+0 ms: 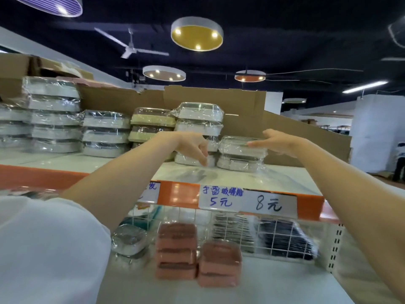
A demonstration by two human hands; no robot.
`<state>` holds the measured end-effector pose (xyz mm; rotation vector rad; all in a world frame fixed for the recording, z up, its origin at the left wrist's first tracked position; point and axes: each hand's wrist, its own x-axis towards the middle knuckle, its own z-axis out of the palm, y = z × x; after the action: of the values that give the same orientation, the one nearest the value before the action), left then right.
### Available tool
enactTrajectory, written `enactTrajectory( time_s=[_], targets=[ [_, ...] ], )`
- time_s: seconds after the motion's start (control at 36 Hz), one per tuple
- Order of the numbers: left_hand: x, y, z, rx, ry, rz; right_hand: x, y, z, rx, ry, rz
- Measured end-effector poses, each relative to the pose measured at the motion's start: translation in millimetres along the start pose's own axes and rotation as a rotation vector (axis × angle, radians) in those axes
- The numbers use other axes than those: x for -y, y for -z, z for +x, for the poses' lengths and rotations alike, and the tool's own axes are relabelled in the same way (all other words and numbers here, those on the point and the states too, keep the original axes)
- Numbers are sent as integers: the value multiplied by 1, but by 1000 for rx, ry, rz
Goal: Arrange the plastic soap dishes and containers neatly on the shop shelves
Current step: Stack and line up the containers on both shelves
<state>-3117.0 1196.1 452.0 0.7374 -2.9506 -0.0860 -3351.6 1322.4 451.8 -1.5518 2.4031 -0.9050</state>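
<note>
Shrink-wrapped white plastic soap dishes stand in stacks along the top shelf [252,183]. Near the shelf's right end is a short stack of two white dishes [236,154], beside a taller white stack [198,119]. My right hand [279,142] reaches over the short stack's right end, its fingers straight and its thumb lying on the top dish. My left hand [194,147] hangs in front of the taller stack, fingers pointing down, one fingertip touching that stack's bottom dish [189,160]. Neither hand grips anything. A stack of cream-coloured dishes [153,123] stands just to the left.
Open cardboard boxes [219,99] stand behind the stacks. More white stacks [54,115] fill the shelf's left part. Handwritten price labels [247,201] hang on the orange shelf edge. Below are pink dishes [220,263], a wire divider [274,233] and a wrapped clear dish [129,241]. A person stands at the far right [398,163].
</note>
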Motion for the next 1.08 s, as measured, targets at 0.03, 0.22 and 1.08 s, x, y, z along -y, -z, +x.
enactTrajectory(
  time_s=[0.03, 0.22, 1.08],
  targets=[
    [0, 0, -4, -3, -7, 17, 2, 0, -4, -52, 0, -60],
    [-1, 2, -40, -7, -85, 35, 30, -13, -50, -270, 23, -533],
    [95, -114, -253, 34, -89, 25, 156, -200, -248, 82, 56, -705]
  ],
)
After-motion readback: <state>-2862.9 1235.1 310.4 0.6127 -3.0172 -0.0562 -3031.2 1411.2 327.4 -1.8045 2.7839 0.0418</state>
